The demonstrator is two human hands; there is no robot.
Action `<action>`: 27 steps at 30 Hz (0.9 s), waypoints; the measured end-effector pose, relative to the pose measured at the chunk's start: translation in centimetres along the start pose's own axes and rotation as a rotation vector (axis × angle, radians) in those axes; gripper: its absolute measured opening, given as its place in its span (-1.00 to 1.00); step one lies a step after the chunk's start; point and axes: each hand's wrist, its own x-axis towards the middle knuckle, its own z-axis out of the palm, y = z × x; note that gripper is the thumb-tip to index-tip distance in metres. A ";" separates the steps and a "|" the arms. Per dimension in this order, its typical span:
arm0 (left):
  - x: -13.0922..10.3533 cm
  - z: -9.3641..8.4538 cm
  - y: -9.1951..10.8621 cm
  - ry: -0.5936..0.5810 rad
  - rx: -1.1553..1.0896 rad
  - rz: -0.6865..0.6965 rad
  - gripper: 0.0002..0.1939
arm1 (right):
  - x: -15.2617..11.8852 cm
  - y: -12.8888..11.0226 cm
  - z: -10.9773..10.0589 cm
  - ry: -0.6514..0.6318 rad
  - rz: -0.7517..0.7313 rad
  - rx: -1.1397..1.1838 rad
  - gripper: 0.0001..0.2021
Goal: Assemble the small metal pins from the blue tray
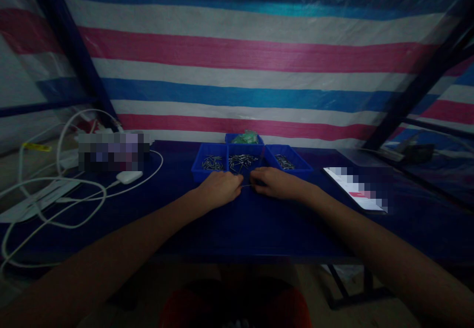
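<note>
My left hand (221,190) is closed, its fingers curled and pinched together in front of the blue bins. Facing it across a small gap, my right hand (277,183) is also closed, with its fingertips bent inward. A thin wire-like piece (247,186) spans the gap between the fingertips of both hands; its exact kind is too small to make out. Just beyond the hands sit a left blue bin (196,169), a middle blue bin (247,149) and a right blue bin (301,166). All three contain small, slender metal pieces (242,160).
Behind the middle bin, another blue bin (230,139) holds green plastic material (247,137). White cables (92,190) and a white adapter (129,176) lie at left on the blue table (237,234). A white sheet (351,190) lies at right. Striped sheeting (259,56) hangs behind.
</note>
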 end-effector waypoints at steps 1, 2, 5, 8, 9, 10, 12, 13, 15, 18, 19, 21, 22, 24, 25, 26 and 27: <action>0.0 0.0 0.0 0.002 0.001 0.002 -0.78 | 0.0 -0.1 0.0 0.002 0.000 0.001 -0.94; 0.0 0.0 0.0 0.005 0.001 0.001 -0.78 | 0.0 -0.1 -0.1 0.007 -0.001 0.001 -0.94; 0.0 0.1 0.0 0.011 0.000 -0.002 -0.78 | -0.1 -0.1 0.0 0.016 -0.016 -0.015 -0.89; 0.0 0.1 -0.1 0.017 -0.003 0.002 -0.79 | -0.1 0.0 0.1 0.010 -0.038 -0.025 -0.84; 0.0 0.1 0.0 0.019 -0.004 0.005 -0.79 | 0.0 0.0 0.1 0.008 -0.045 -0.024 -0.84; -0.1 0.1 0.0 0.022 -0.004 0.007 -0.79 | 0.0 0.0 0.1 0.007 -0.049 -0.024 -0.83; -0.1 0.0 0.0 0.024 -0.007 0.013 -0.78 | 0.0 -0.1 0.1 0.004 -0.047 -0.035 -0.84; -0.1 0.0 0.0 0.023 -0.007 0.013 -0.78 | 0.0 -0.1 0.1 0.001 -0.044 -0.043 -0.85; -0.1 -0.1 0.0 0.021 -0.005 0.008 -0.78 | 0.0 -0.2 0.0 -0.004 -0.034 -0.057 -0.87; -0.1 0.0 0.0 0.026 -0.001 0.007 -0.79 | -0.1 -0.3 0.0 0.002 -0.021 -0.054 -0.89; -0.1 0.0 0.0 0.028 -0.001 0.011 -0.79 | -0.1 -0.3 -0.1 0.008 -0.019 -0.047 -0.90; -0.1 0.1 0.0 0.027 0.000 0.019 -0.79 | -0.1 -0.4 -0.1 0.014 -0.012 -0.029 -0.91; 0.0 0.1 0.0 0.024 0.000 0.021 -0.79 | -0.2 -0.4 -0.1 0.014 -0.009 -0.021 -0.91; 0.0 0.1 0.0 0.018 0.004 0.021 -0.79 | -0.2 -0.3 0.0 0.013 -0.003 -0.007 -0.91; 0.0 0.1 0.0 0.020 0.008 0.020 -0.80 | -0.2 -0.3 0.0 0.013 -0.002 -0.003 -0.92; 0.0 0.1 0.0 0.024 0.010 0.019 -0.80 | -0.2 -0.3 0.0 0.012 -0.002 0.000 -0.92; 0.0 0.1 0.0 0.029 0.012 0.019 -0.80 | -0.2 -0.3 0.0 0.011 -0.002 0.001 -0.91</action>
